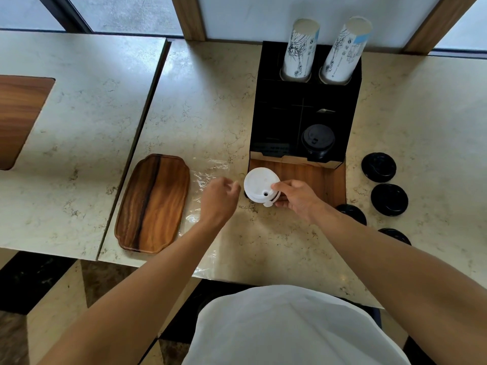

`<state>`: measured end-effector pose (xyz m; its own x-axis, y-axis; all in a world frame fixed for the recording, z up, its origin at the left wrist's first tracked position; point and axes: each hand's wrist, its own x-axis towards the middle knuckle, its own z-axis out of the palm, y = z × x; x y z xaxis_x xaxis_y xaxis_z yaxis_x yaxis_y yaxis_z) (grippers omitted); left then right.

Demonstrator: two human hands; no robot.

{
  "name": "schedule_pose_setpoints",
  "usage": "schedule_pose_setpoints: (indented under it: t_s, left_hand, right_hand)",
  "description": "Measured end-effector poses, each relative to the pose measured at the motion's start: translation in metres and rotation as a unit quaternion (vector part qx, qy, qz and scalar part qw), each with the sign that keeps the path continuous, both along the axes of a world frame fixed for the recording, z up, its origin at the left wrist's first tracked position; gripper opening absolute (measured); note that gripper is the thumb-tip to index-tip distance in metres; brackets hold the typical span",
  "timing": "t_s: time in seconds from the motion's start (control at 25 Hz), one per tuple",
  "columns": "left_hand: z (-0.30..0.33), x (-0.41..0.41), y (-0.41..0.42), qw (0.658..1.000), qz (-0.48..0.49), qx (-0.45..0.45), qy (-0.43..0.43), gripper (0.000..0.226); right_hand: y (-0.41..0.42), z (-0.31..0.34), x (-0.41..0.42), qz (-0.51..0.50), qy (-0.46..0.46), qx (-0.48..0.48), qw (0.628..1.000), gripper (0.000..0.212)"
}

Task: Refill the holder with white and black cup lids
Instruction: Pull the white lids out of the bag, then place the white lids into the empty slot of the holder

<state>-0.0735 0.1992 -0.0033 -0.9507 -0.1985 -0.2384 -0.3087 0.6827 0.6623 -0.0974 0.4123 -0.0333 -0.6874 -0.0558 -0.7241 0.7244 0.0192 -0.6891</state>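
My right hand (295, 197) grips a stack of white lids (259, 184) just in front of the black holder (279, 119). My left hand (220, 197) hovers beside the stack to its left, fingers loosely curled, holding nothing. A stack of black lids (318, 139) sits in the holder's front right compartment; the front left compartment looks dark and I see no lids in it. Several loose black lids (378, 167) lie on the counter to the right of the holder.
Two stacks of paper cups (300, 48) stand in the holder's back slots. A wooden tray (154, 202) lies to the left, with crumpled clear plastic wrap (208, 175) beside it. The holder's wooden base (311, 177) juts forward. The counter edge runs close to my body.
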Motion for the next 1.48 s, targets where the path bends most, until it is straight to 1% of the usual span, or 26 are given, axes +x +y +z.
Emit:
schedule_pose_setpoints:
  t_s: [0.08, 0.12, 0.16, 0.24, 0.36, 0.52, 0.72, 0.84, 0.92, 1.08, 1.2, 1.4, 1.48]
  left_hand:
    - [0.002, -0.007, 0.014, 0.991, 0.036, 0.12, -0.056, 0.035]
    - [0.002, -0.009, 0.019, 0.984, 0.047, 0.157, -0.072, 0.035]
    - [0.001, -0.011, 0.022, 0.981, 0.051, 0.168, -0.076, 0.033]
    - [-0.002, -0.015, 0.026, 0.983, 0.051, 0.163, -0.068, 0.026]
    - [-0.002, -0.026, 0.033, 0.98, 0.049, 0.181, -0.069, 0.022]
    - [0.005, -0.05, 0.04, 0.98, 0.043, 0.185, -0.054, 0.018]
    - [0.019, -0.085, 0.052, 0.977, 0.064, 0.201, -0.013, 0.013]
    - [0.028, -0.104, 0.057, 0.978, 0.068, 0.194, -0.013, 0.019]
    - [0.028, -0.115, 0.057, 0.973, 0.073, 0.214, -0.032, 0.022]
    - [0.019, -0.129, 0.056, 0.968, 0.078, 0.227, -0.071, 0.042]
    - [0.014, -0.133, 0.061, 0.966, 0.063, 0.237, -0.085, 0.046]
    - [0.004, -0.139, 0.066, 0.961, 0.051, 0.247, -0.11, 0.065]
    - [-0.002, -0.14, 0.066, 0.962, 0.048, 0.245, -0.114, 0.067]
  right_hand:
    - [0.002, 0.005, 0.001, -0.008, 0.005, 0.001, 1.0, 0.033]
    - [0.003, 0.009, 0.001, -0.011, 0.01, 0.002, 1.0, 0.035]
    - [0.004, 0.012, 0.001, -0.016, 0.015, 0.003, 1.0, 0.037]
    - [0.008, 0.021, 0.0, -0.022, 0.024, 0.016, 0.999, 0.044]
    - [0.011, 0.034, -0.005, -0.018, 0.042, 0.06, 0.997, 0.05]
    - [0.012, 0.05, -0.017, -0.031, 0.077, 0.085, 0.993, 0.048]
    - [0.011, 0.066, -0.04, -0.032, 0.128, 0.149, 0.98, 0.045]
    - [0.007, 0.069, -0.056, -0.028, 0.163, 0.202, 0.965, 0.043]
    - [0.004, 0.069, -0.066, -0.013, 0.177, 0.233, 0.956, 0.042]
    - [-0.002, 0.063, -0.082, 0.05, 0.176, 0.287, 0.94, 0.039]
    - [-0.006, 0.059, -0.091, 0.074, 0.173, 0.336, 0.923, 0.037]
    - [-0.01, 0.057, -0.094, 0.075, 0.17, 0.366, 0.912, 0.05]
    - [-0.011, 0.056, -0.096, 0.086, 0.173, 0.375, 0.907, 0.054]
